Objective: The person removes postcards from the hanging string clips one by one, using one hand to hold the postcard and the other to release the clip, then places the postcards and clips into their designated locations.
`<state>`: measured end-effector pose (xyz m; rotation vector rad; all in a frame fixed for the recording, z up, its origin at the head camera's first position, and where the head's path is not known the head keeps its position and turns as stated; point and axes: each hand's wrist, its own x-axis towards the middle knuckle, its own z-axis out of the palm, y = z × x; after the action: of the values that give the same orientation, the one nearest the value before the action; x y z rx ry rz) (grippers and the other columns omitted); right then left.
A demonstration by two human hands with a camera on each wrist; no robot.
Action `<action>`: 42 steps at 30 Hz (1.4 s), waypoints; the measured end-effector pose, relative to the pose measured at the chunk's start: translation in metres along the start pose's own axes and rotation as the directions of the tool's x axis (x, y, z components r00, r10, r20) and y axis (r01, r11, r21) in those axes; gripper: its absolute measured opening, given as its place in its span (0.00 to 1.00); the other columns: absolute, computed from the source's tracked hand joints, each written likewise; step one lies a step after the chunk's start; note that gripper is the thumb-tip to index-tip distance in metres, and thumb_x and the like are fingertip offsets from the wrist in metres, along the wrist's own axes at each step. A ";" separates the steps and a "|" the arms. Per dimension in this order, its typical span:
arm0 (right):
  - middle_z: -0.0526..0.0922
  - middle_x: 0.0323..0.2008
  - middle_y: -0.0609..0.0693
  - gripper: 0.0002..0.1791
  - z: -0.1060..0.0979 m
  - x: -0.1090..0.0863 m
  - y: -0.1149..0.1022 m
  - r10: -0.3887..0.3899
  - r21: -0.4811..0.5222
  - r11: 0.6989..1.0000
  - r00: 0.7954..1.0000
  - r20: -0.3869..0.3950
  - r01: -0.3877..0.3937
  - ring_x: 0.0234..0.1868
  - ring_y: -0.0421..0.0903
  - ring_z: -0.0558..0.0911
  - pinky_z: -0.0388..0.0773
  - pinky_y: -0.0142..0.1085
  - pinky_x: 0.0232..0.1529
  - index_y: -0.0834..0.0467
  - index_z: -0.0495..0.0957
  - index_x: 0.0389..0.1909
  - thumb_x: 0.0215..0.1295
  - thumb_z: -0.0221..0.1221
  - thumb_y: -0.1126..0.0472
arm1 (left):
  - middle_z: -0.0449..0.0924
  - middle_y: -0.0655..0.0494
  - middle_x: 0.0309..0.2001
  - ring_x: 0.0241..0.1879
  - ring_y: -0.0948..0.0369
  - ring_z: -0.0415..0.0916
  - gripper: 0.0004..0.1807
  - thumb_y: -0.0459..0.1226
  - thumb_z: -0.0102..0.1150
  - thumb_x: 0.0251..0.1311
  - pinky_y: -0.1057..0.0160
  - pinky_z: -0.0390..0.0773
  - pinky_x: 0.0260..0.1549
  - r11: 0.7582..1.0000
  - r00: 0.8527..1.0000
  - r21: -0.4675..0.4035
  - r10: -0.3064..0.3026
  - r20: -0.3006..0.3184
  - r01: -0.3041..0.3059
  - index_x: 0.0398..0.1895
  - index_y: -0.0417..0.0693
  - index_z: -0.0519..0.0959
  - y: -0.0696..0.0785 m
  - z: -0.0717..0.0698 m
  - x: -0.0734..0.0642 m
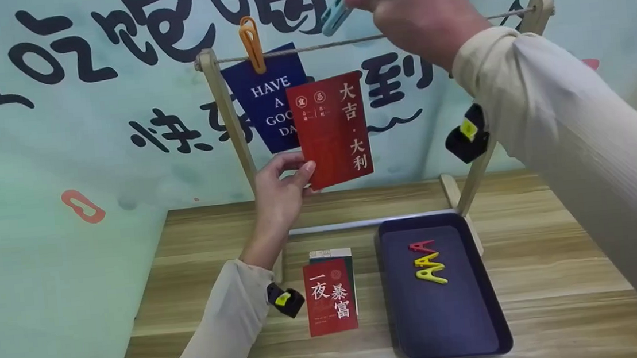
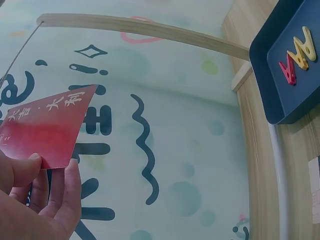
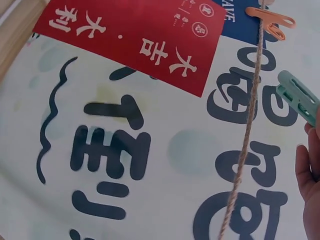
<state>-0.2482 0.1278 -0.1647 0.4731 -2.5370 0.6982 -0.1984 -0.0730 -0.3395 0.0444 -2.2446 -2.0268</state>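
Observation:
Between thumb and fingers my left hand (image 1: 282,191) pinches a red card (image 1: 332,134) with gold characters by its lower left edge. The card is below the rope (image 1: 341,43), partly in front of a blue card (image 1: 265,91). An orange clothespin (image 1: 252,46) clips that blue card to the rope. Above the rope, my right hand (image 1: 419,8) holds a light blue clothespin (image 1: 337,13), its tip pointing down and left. In the right wrist view the clothespin (image 3: 297,97) is apart from both the rope and the red card (image 3: 135,40).
A wooden frame (image 1: 226,112) carries the rope. On the table (image 1: 211,269) lie a red card (image 1: 331,299) over other cards, and a dark tray (image 1: 446,323) with a red clothespin (image 1: 421,246) and yellow clothespins (image 1: 432,276). A patterned wall (image 1: 35,169) stands behind.

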 end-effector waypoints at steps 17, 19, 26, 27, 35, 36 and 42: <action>0.84 0.48 0.50 0.13 0.003 -0.054 0.031 0.036 0.218 0.976 0.995 -0.090 -0.016 0.40 0.34 0.77 0.75 0.22 0.43 0.57 0.80 0.54 0.72 0.58 0.60 | 0.81 0.45 0.41 0.28 0.63 0.80 0.10 0.29 0.64 0.63 0.68 0.85 0.27 0.999 0.999 0.011 -0.035 0.005 0.035 0.46 0.36 0.82 -0.016 0.004 -0.005; 0.84 0.48 0.51 0.14 0.005 -0.061 0.035 0.053 0.240 0.970 0.995 -0.079 -0.033 0.40 0.35 0.79 0.76 0.22 0.42 0.58 0.80 0.54 0.72 0.59 0.60 | 0.82 0.45 0.42 0.29 0.62 0.80 0.10 0.30 0.64 0.63 0.68 0.85 0.28 0.999 0.999 0.012 -0.049 0.011 0.049 0.46 0.36 0.82 -0.019 0.003 -0.007; 0.83 0.49 0.51 0.14 0.018 -0.086 0.056 0.091 0.274 0.959 0.994 -0.061 -0.071 0.43 0.35 0.79 0.76 0.22 0.47 0.57 0.79 0.55 0.70 0.61 0.61 | 0.82 0.46 0.45 0.35 0.58 0.82 0.11 0.32 0.63 0.65 0.65 0.87 0.33 0.993 0.994 0.068 -0.103 0.043 0.100 0.49 0.40 0.82 -0.028 -0.002 -0.015; 0.82 0.49 0.51 0.14 0.020 -0.089 0.059 0.088 0.275 0.959 0.994 -0.062 -0.067 0.44 0.35 0.78 0.75 0.23 0.49 0.57 0.79 0.55 0.70 0.61 0.61 | 0.82 0.45 0.46 0.36 0.58 0.82 0.11 0.32 0.63 0.65 0.64 0.87 0.33 0.992 0.993 0.072 -0.106 0.045 0.103 0.49 0.40 0.81 -0.030 -0.003 -0.017; 0.81 0.49 0.50 0.16 0.034 -0.113 0.077 0.097 0.319 0.945 0.994 -0.055 -0.075 0.45 0.36 0.77 0.76 0.23 0.58 0.56 0.79 0.57 0.69 0.61 0.66 | 0.80 0.45 0.49 0.39 0.56 0.83 0.12 0.32 0.62 0.65 0.62 0.88 0.34 0.983 0.983 0.063 -0.175 0.054 0.172 0.51 0.41 0.81 -0.043 -0.008 -0.024; 0.81 0.49 0.51 0.17 0.035 -0.116 0.080 0.099 0.331 0.941 0.994 -0.054 -0.075 0.45 0.35 0.77 0.76 0.23 0.58 0.56 0.78 0.57 0.69 0.61 0.66 | 0.80 0.45 0.49 0.40 0.56 0.83 0.12 0.32 0.62 0.65 0.62 0.88 0.35 0.982 0.981 0.063 -0.184 0.055 0.180 0.51 0.41 0.81 -0.046 -0.008 -0.025; 0.83 0.49 0.53 0.19 0.047 -0.132 0.091 0.089 0.386 0.919 0.996 -0.019 -0.075 0.47 0.33 0.79 0.76 0.22 0.58 0.58 0.77 0.60 0.68 0.61 0.66 | 0.81 0.44 0.49 0.39 0.56 0.83 0.13 0.32 0.62 0.66 0.61 0.88 0.37 0.971 0.971 0.101 -0.226 0.076 0.218 0.52 0.41 0.80 -0.060 -0.012 -0.033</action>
<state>-0.1936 0.2029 -0.3041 0.4786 -2.3974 1.2385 -0.1679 -0.0881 -0.4002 0.2307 -2.4873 -2.0650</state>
